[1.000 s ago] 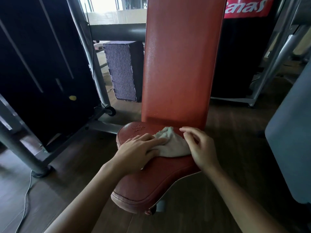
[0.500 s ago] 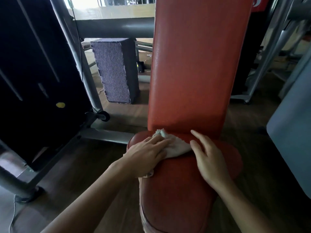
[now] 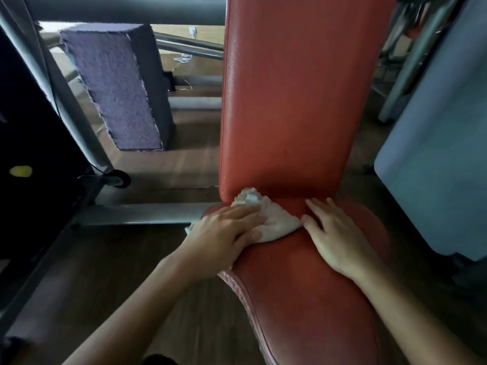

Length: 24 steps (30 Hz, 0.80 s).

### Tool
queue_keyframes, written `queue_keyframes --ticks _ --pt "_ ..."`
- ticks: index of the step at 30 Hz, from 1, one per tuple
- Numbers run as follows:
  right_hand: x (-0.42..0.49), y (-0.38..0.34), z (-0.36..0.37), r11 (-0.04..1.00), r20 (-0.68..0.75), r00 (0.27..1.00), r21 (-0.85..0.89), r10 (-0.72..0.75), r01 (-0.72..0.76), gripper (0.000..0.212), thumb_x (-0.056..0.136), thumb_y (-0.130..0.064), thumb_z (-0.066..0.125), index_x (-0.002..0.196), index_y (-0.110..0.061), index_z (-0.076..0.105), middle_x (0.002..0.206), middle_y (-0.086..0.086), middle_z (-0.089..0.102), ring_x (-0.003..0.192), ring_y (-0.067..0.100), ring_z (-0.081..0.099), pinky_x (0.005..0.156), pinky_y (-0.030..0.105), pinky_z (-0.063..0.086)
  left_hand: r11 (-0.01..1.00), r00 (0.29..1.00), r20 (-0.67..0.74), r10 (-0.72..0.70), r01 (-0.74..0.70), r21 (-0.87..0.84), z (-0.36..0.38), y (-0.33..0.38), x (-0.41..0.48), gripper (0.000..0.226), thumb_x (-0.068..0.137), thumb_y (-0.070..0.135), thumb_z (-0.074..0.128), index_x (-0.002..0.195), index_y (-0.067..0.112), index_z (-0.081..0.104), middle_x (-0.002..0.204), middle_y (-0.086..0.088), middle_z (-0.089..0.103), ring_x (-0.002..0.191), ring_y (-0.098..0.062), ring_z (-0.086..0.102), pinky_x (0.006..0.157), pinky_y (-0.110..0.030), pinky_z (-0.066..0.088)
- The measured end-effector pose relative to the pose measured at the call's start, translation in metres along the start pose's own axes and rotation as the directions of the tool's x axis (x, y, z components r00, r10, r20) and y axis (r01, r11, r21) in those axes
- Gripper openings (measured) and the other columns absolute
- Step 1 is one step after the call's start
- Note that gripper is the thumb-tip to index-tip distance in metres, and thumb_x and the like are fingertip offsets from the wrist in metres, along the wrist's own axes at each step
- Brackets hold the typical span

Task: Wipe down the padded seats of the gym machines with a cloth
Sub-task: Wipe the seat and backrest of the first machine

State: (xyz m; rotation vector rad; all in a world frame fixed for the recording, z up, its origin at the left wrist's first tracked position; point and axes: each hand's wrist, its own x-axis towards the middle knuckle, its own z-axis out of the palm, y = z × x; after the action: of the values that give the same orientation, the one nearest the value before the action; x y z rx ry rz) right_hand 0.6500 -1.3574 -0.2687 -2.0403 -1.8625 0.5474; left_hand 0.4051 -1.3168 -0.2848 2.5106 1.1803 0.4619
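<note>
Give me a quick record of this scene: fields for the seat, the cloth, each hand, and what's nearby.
seat: red, padded; backrest rises behind it
cloth: white, bunched, on the rear left of the seat at the foot of the backrest
left hand: fingers flat, pressing on the cloth
right hand: flat on the seat, just right of the cloth
nearby: purple block on the wooden floor, to the left
</note>
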Motion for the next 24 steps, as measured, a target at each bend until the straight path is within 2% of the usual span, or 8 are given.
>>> queue_keyframes --ticks 2,5,9,12,15,19,22,24 --pt "0.001 0.0 0.001 1.0 -0.013 1.0 -0.008 0.01 -0.01 0.053 0.108 -0.038 0.034 0.158 -0.022 0.03 0.166 -0.005 0.024 0.155 0.012 0.011 0.122 0.027 0.007 0.998 1.0 0.0 0.025 -0.025 -0.064 0.0 -0.003 -0.007 0.043 0.104 0.054 0.038 0.142 0.043 0.053 0.156 0.025 0.038 0.145 0.008 0.028 0.118 -0.019 0.025" --pt "0.0 -0.001 0.002 0.999 -0.019 1.0 -0.031 0.009 -0.009 0.051 0.108 -0.037 0.034 0.157 -0.023 0.031 0.165 -0.005 0.026 0.154 0.01 0.014 0.12 0.024 0.008 0.993 0.999 0.049 -0.005 0.011 -0.114 -0.006 -0.012 0.012 0.04 0.104 0.05 0.043 0.141 0.044 0.054 0.154 0.025 0.04 0.143 0.009 0.03 0.119 -0.023 0.026" --pt "-0.001 0.0 0.002 1.0 -0.048 0.999 0.008 0.02 -0.02 0.048 0.109 -0.028 0.033 0.156 -0.021 0.035 0.164 -0.004 0.03 0.153 0.01 0.019 0.116 0.019 0.009 0.995 0.995 0.077 -0.056 0.062 -0.072 -0.011 -0.014 0.036 0.039 0.104 0.047 0.044 0.142 0.043 0.054 0.154 0.023 0.041 0.144 0.002 0.033 0.12 -0.03 0.027" --pt "-0.002 0.0 0.002 0.999 -0.091 0.996 0.033 0.02 -0.017 0.047 0.108 -0.024 0.035 0.155 -0.021 0.037 0.162 -0.002 0.034 0.151 0.011 0.024 0.118 0.021 0.012 1.0 0.999 0.048 -0.015 0.015 0.003 -0.007 -0.006 0.02 0.042 0.104 0.048 0.043 0.145 0.042 0.05 0.157 0.022 0.037 0.146 -0.001 0.03 0.115 -0.024 0.023" --pt "-0.002 0.001 0.003 0.999 -0.11 0.994 0.043 0.024 -0.019 0.047 0.108 -0.026 0.038 0.155 -0.022 0.039 0.161 -0.002 0.036 0.151 0.011 0.026 0.117 0.021 0.014 0.996 0.996 -0.013 0.083 -0.083 -0.03 -0.001 -0.004 -0.01 0.044 0.102 0.055 0.038 0.143 0.044 0.051 0.156 0.021 0.039 0.146 0.0 0.031 0.117 -0.025 0.029" --pt "-0.006 -0.001 0.0 0.994 -0.129 0.991 0.105 0.031 -0.018 0.046 0.106 -0.031 0.043 0.152 -0.024 0.043 0.158 -0.003 0.04 0.148 0.013 0.032 0.122 0.028 0.02 0.997 0.998 0.013 0.068 -0.067 -0.031 -0.006 -0.002 -0.016 0.044 0.101 0.058 0.039 0.14 0.045 0.053 0.153 0.026 0.04 0.142 0.006 0.033 0.104 -0.01 0.028" --pt "-0.007 0.001 -0.001 0.992 -0.135 0.991 0.129 0.019 -0.001 0.045 0.105 -0.033 0.045 0.149 -0.024 0.048 0.154 -0.004 0.046 0.144 0.013 0.039 0.121 0.033 0.027 0.998 0.995 0.077 0.063 -0.064 0.009 -0.017 0.006 0.0 0.033 0.101 0.047 0.045 0.132 0.04 0.055 0.146 0.024 0.047 0.132 0.0 0.045 0.099 -0.026 0.043" --pt "-0.008 0.0 -0.003 0.988 -0.155 0.988 0.151 -0.003 0.027 0.043 0.105 -0.031 0.047 0.147 -0.023 0.052 0.151 -0.005 0.051 0.14 0.012 0.044 0.118 0.029 0.03 0.997 0.992 0.119 0.037 -0.044 0.062 -0.02 0.011 0.009 0.032 0.101 0.041 0.044 0.132 0.038 0.05 0.14 0.019 0.053 0.125 -0.008 0.052 0.095 -0.031 0.045"
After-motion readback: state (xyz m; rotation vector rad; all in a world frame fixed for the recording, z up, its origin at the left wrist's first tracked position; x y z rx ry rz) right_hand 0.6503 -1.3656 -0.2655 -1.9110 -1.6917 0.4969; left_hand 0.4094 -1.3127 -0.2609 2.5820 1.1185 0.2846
